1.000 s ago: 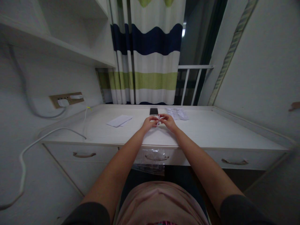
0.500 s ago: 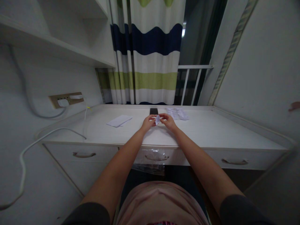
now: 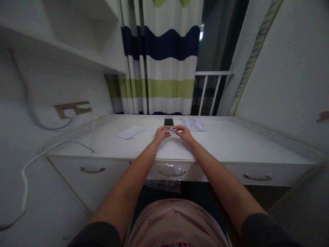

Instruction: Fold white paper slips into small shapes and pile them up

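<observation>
Between my two hands is a small folded piece of white paper (image 3: 171, 131), held just above the desk. My left hand (image 3: 161, 133) pinches its left side with curled fingers. From the other side, my right hand (image 3: 183, 132) grips it between thumb and fingertips. The paper's exact shape is partly hidden by the fingers. Right behind the hands lies a dark, flat, phone-like object (image 3: 169, 122). Several small folded white paper pieces (image 3: 194, 125) lie in a group beyond my right hand. To the left rests a stack of white paper sheets (image 3: 131, 132).
The white desk (image 3: 231, 144) has drawers with metal handles along its front. A clear plastic bag (image 3: 167, 185) hangs from the middle drawer. A white cable (image 3: 59, 142) reaches onto the desk's left end, near a wall socket (image 3: 72, 109). A striped curtain (image 3: 171, 75) hangs behind.
The folded paper has turned between my fingers, from standing upright to lying flatter. My hands have shifted only slightly and still hold it.
</observation>
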A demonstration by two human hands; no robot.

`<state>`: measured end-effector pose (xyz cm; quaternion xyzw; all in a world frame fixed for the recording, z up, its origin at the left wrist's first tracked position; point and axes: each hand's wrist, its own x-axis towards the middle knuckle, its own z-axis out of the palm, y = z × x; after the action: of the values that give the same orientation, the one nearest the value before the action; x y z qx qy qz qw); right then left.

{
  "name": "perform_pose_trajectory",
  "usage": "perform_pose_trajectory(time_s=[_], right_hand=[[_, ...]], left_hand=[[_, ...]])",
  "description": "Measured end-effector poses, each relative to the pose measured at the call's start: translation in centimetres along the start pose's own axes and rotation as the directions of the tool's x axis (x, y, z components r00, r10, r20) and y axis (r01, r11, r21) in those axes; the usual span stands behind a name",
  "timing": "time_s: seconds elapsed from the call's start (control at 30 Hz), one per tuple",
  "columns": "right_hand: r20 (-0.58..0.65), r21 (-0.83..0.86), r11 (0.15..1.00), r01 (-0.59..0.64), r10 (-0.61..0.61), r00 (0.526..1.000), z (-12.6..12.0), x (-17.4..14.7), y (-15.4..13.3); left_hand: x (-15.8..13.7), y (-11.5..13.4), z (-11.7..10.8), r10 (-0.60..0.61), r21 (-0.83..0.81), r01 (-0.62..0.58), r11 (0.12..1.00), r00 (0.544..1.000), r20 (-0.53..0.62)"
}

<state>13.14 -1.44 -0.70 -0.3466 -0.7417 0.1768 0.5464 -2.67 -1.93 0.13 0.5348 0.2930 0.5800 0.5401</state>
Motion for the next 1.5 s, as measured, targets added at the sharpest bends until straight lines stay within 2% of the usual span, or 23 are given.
perform_pose_trajectory(time_s=[0.2,0.43,0.53,0.63,0.77,0.97,1.2,1.5], right_hand=[[0.010,-0.052,0.996,0.078,-0.077,0.997,-0.1,0.1,0.8],[0.015,-0.040,0.997,0.066,-0.065,0.998,0.0,0.0,1.3],[0.003,0.026,0.999,0.019,-0.019,1.000,0.2,0.0,1.1],[0.010,0.109,0.991,-0.078,0.077,0.997,0.4,-0.1,0.9],[0.022,0.133,0.975,-0.177,0.176,0.984,0.6,-0.1,1.0],[0.061,0.159,0.966,-0.203,0.196,0.979,0.6,0.2,1.4],[0.069,0.130,0.976,-0.173,0.165,0.984,0.6,0.3,1.2],[0.071,0.122,0.979,-0.161,0.154,0.986,0.4,0.2,0.7]], left_hand=[[0.0,-0.1,0.0,0.015,-0.018,-0.015,1.000,1.000,-0.017],[0.1,-0.4,-0.1,0.034,0.020,-0.034,0.999,0.999,0.003],[0.2,-0.6,-0.1,0.051,0.066,-0.052,0.996,0.999,0.017],[0.2,-0.6,-0.1,0.067,0.101,-0.069,0.992,0.997,0.029],[-0.1,-0.6,0.0,0.085,0.137,-0.090,0.986,0.995,0.046],[-0.1,-0.5,0.1,0.085,0.168,-0.091,0.982,0.995,0.045],[0.1,-0.8,0.0,-0.037,0.170,0.024,0.985,0.996,0.078],[0.2,-0.8,0.1,-0.058,0.189,0.046,0.981,0.997,0.057]])
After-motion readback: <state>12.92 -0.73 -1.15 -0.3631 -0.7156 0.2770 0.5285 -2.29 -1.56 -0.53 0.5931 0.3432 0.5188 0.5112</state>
